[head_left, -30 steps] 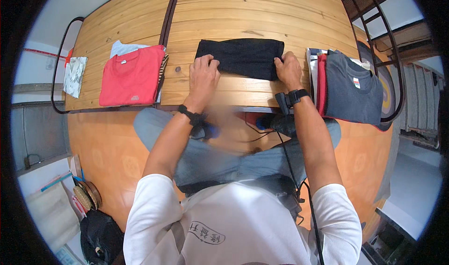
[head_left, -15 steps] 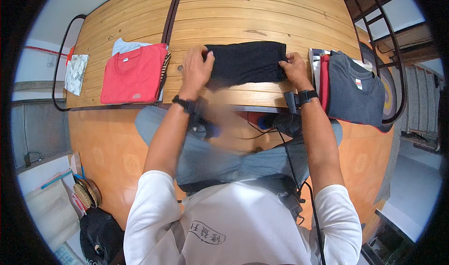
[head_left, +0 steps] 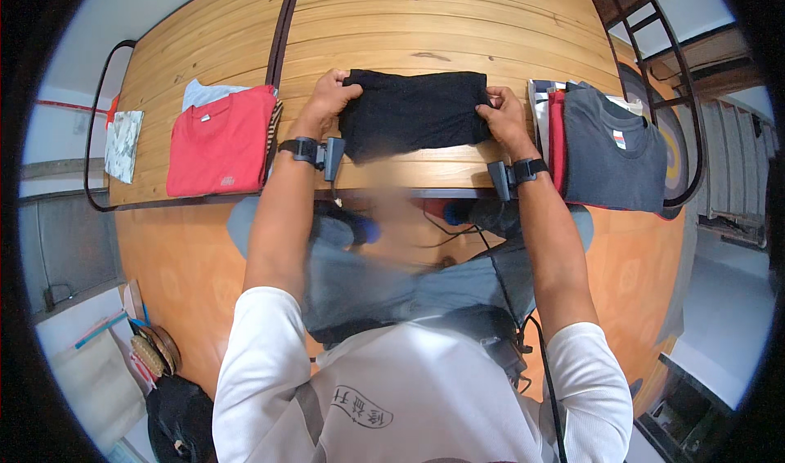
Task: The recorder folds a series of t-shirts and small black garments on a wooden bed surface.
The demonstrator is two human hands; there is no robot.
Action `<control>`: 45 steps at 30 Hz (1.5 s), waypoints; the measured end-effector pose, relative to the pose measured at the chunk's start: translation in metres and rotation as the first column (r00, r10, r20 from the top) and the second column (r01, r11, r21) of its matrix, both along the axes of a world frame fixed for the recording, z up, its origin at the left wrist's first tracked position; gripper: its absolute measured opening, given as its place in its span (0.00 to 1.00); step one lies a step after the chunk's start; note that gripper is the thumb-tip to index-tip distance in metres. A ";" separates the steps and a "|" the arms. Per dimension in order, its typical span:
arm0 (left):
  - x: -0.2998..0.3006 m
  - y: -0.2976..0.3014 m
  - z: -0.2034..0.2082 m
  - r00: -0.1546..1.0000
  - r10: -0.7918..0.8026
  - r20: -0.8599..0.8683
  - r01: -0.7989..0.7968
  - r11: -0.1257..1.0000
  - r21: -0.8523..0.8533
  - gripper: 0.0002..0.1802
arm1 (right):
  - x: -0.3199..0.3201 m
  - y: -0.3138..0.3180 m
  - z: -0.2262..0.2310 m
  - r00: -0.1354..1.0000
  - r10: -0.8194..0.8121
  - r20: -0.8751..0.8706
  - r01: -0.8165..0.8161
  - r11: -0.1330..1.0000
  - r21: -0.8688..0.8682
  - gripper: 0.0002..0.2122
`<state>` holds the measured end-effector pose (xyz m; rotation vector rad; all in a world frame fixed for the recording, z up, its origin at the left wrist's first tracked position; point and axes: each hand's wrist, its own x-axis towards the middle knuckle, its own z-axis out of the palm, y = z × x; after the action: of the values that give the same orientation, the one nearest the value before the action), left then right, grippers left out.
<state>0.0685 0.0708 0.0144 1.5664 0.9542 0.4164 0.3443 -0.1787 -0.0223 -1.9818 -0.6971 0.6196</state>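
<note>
A folded black garment (head_left: 413, 113) stretches between my hands over the wooden table (head_left: 392, 33); its exact kind does not show. Its upper left corner is pinched between the thumb and fingers of my left hand (head_left: 329, 99). At the right edge, my right hand (head_left: 507, 119) grips the cloth near the upper corner, thumb in front. The garment looks flat and roughly rectangular, with its lower left corner sagging a little. Whether it touches the table all along is hard to tell.
On the left lies a stack of folded shirts, a red T-shirt (head_left: 222, 140) on top, beside a patterned packet (head_left: 124, 146). A stack topped by a dark grey T-shirt (head_left: 613, 152) lies right. Metal rails (head_left: 88, 136) bound the table ends. A black cable (head_left: 549, 373) runs down my right side.
My left hand has moved from beside the garment's left edge to pinching its upper left corner. The garment's left end has shifted and straightened slightly. My right hand still holds the right edge.
</note>
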 end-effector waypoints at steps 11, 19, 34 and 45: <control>0.005 0.013 -0.016 0.980 0.127 0.155 -0.148 0.980 0.136 0.18 | -0.008 0.009 0.011 0.999 0.027 0.020 -0.028 0.999 0.035 0.24; 0.000 -0.044 0.010 1.000 0.007 0.005 -0.008 0.562 0.827 0.23 | -0.031 0.007 0.041 0.785 -0.056 0.617 0.112 0.992 -0.052 0.24; -0.012 -0.058 -0.006 0.756 -0.034 -0.654 0.610 0.401 0.683 0.55 | -0.030 0.018 0.022 0.430 0.409 0.805 -0.108 0.908 -0.404 0.34; -0.010 -0.085 0.003 0.756 -0.083 -0.649 0.620 0.409 0.670 0.56 | -0.044 0.007 0.019 0.492 0.348 0.798 -0.111 0.934 -0.339 0.35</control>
<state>0.0585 -0.0143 0.0171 2.9196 0.7476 0.1007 0.2999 -0.1719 -0.0032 -2.4166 -1.5803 -0.2321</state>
